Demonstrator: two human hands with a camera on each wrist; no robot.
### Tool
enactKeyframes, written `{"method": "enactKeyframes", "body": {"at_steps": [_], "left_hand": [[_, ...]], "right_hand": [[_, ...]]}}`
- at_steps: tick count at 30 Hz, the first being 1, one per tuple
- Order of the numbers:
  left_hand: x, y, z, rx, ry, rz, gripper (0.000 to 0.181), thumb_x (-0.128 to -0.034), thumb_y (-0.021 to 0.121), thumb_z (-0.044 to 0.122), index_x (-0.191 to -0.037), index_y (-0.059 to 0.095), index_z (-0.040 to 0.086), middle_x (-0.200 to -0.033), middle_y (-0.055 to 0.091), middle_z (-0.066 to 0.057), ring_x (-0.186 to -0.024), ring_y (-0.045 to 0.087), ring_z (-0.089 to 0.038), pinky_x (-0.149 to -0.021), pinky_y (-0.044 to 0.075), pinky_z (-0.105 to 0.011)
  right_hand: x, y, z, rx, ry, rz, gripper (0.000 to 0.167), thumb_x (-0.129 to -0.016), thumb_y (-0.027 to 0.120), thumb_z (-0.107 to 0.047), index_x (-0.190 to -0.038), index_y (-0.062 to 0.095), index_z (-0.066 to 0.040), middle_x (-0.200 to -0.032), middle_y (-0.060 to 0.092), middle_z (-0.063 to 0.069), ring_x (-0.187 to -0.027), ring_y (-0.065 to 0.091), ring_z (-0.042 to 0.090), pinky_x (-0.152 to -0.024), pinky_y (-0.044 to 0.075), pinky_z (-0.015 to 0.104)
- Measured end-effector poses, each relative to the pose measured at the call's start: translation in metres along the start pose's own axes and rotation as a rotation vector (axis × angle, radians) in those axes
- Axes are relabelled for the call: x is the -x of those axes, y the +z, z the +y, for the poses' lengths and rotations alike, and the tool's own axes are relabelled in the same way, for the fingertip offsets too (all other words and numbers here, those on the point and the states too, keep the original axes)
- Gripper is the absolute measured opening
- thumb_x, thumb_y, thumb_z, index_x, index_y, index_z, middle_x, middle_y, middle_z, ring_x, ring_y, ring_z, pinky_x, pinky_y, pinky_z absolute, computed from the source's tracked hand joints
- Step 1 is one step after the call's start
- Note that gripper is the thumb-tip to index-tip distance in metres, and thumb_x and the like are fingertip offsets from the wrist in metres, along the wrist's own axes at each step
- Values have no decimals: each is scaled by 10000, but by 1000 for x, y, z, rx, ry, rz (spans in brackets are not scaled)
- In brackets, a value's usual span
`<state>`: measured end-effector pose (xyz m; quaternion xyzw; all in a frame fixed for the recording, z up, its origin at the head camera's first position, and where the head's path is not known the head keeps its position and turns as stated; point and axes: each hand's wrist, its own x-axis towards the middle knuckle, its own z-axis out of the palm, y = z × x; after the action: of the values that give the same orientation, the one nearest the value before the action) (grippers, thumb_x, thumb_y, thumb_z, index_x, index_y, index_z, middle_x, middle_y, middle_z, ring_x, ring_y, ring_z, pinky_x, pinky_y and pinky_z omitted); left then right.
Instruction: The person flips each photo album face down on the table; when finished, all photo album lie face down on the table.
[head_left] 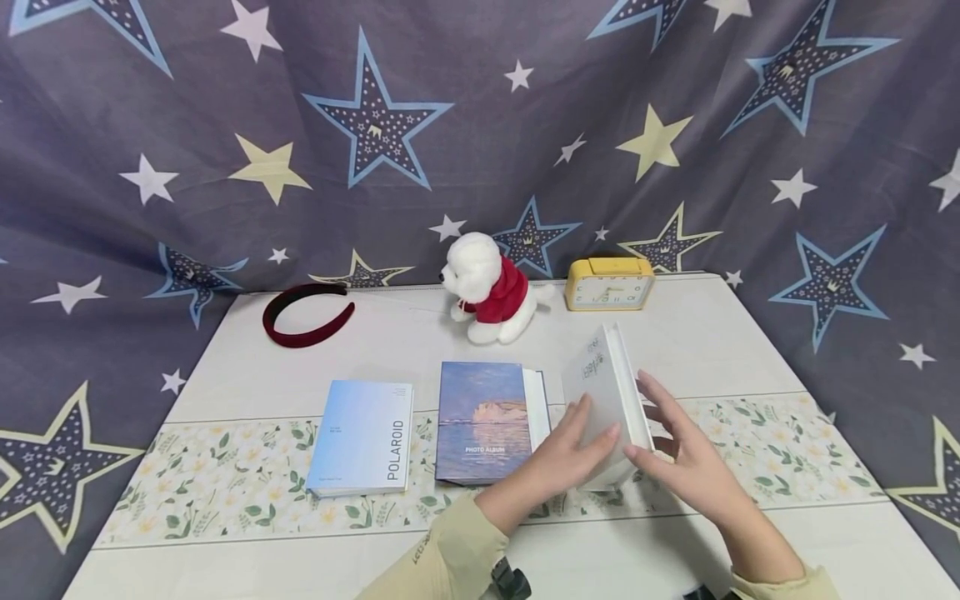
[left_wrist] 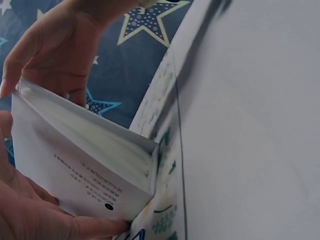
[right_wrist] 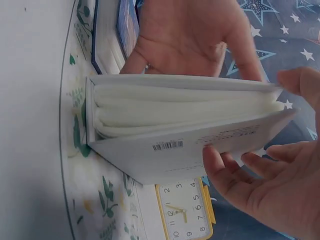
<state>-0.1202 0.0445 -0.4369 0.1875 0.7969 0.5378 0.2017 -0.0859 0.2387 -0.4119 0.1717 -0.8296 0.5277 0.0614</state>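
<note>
A thick white photo album (head_left: 600, 400) stands tilted on its edge at the right of the table, its milky page edges (right_wrist: 185, 107) facing the wrists. On its printed front cover, my left hand (head_left: 562, 454) rests with fairly straight fingers. My right hand (head_left: 693, 458) holds the album from the other side, thumb at the cover's edge and fingers on the barcoded back cover, as the right wrist view shows. Left of it lie a blue sea-cliff photo album (head_left: 483, 425), close to my left hand, and a pale blue "POLAROID" album (head_left: 360, 437).
Behind the albums sit a white plush dog (head_left: 480, 283) in a red hoodie and a yellow clock (head_left: 610, 285). A dark red headband (head_left: 307, 333) lies at the back left. A star-printed cloth (head_left: 465, 108) hangs behind the table (head_left: 247, 550), which has a floral strip across it.
</note>
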Motion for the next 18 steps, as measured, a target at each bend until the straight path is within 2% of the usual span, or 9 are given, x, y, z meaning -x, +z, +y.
{"method": "enactKeyframes", "body": {"at_steps": [2, 6, 10, 13, 18], "left_hand": [[0, -2, 1, 50, 8, 5, 892, -935, 388, 680, -1577, 123, 120, -1614, 112, -155, -1458, 148, -351, -1101, 224, -607], [0, -4, 0, 164, 19, 4, 952, -901, 492, 670, -1580, 93, 135, -1618, 133, -90, -1452, 181, -316, -1107, 250, -563], [1, -6, -2, 269, 32, -20, 997, -879, 564, 646, -1584, 46, 167, -1611, 119, -152, -1437, 204, -373, -1082, 309, -549], [0, -8, -3, 314, 43, -41, 1041, -861, 579, 660, -1582, 13, 165, -1604, 105, -192, -1427, 221, -400, -1073, 340, -519], [-2, -11, -6, 392, 80, -70, 1044, -866, 627, 591, -1581, -13, 178, -1617, 111, -127, -1413, 297, -326, -1074, 364, -408]], "right_hand": [[0, 2, 0, 15, -5, -14, 863, -862, 705, -23, -1562, 228, -183, -1550, 294, 156, -1245, 444, 47, -901, 488, 234], [-1, 7, -1, 51, -36, -31, 875, -837, 745, -36, -1553, 264, -183, -1518, 349, 156, -1234, 447, 41, -885, 512, 274], [-4, 12, -4, 98, -77, -38, 892, -801, 785, -52, -1542, 298, -150, -1473, 416, 155, -1213, 462, 52, -871, 524, 306], [-6, 14, -5, 131, -115, -45, 906, -780, 804, -56, -1536, 311, -132, -1470, 433, 141, -1218, 466, 75, -856, 533, 350], [-8, 17, -4, 182, -158, -52, 918, -766, 824, -80, -1532, 320, -130, -1484, 432, 103, -1247, 467, 160, -862, 523, 412]]}}
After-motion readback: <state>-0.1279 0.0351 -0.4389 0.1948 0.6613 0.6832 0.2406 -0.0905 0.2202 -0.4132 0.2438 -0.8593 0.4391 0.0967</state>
